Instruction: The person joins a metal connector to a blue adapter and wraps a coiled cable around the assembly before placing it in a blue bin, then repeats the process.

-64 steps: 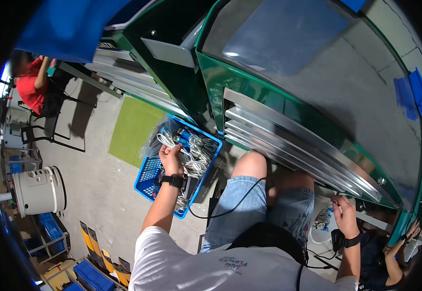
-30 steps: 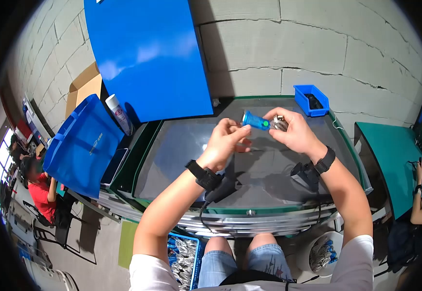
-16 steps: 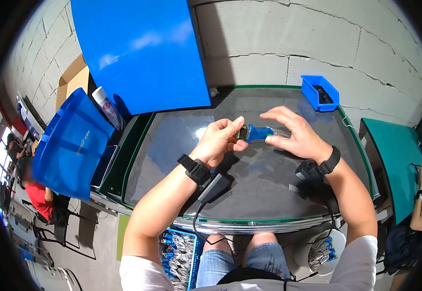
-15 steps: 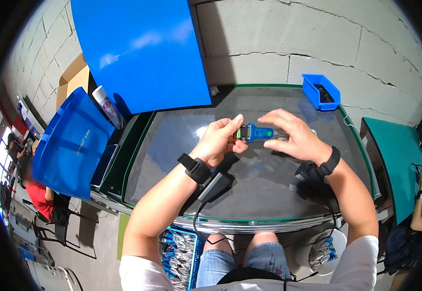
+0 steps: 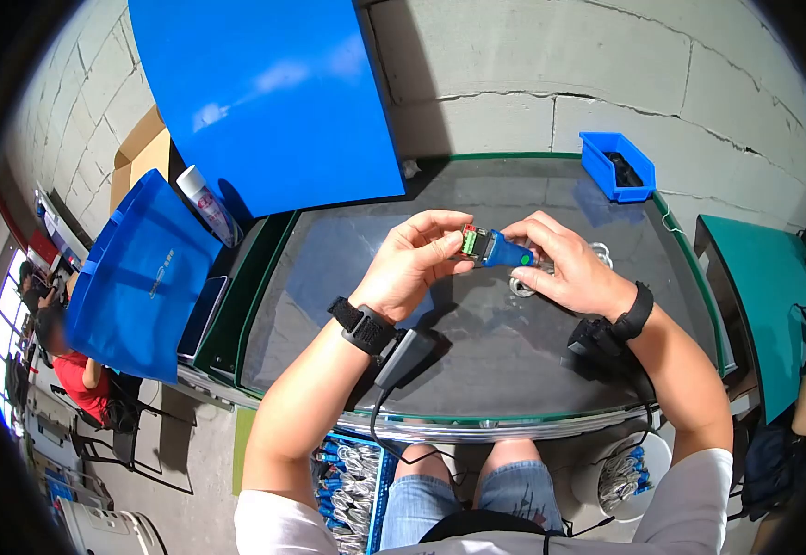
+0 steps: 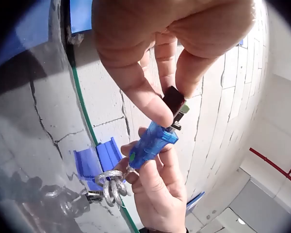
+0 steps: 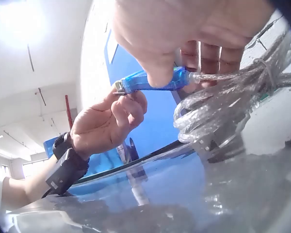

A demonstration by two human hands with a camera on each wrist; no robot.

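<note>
Both of my hands hold a translucent blue cable adapter (image 5: 508, 254) up over the dark tabletop (image 5: 329, 370). My left hand (image 5: 401, 266) pinches its connector end between thumb and fingers, where a green terminal block (image 5: 470, 240) shows. In the left wrist view a dark connector piece (image 6: 174, 100) sits between those fingertips. My right hand (image 5: 581, 268) grips the blue housing, thumb on its near side. Behind that hand trails the adapter's coiled clear-jacketed silver cable (image 7: 218, 104), hanging close over the glossy surface in the right wrist view.
A blue bin (image 5: 644, 193) with dark parts stands at the back right. On the left are a blue bag (image 5: 144, 277) and a spray can (image 5: 207, 202). Below, a blue basket (image 5: 387, 467) and a white bucket (image 5: 662, 458) hold cables. Wires hang from both wrist cameras.
My left hand has come up from the basket of cables to the tabletop. The right hand has closed round the blue housing, and the adapter has tilted so its green terminal block shows.
</note>
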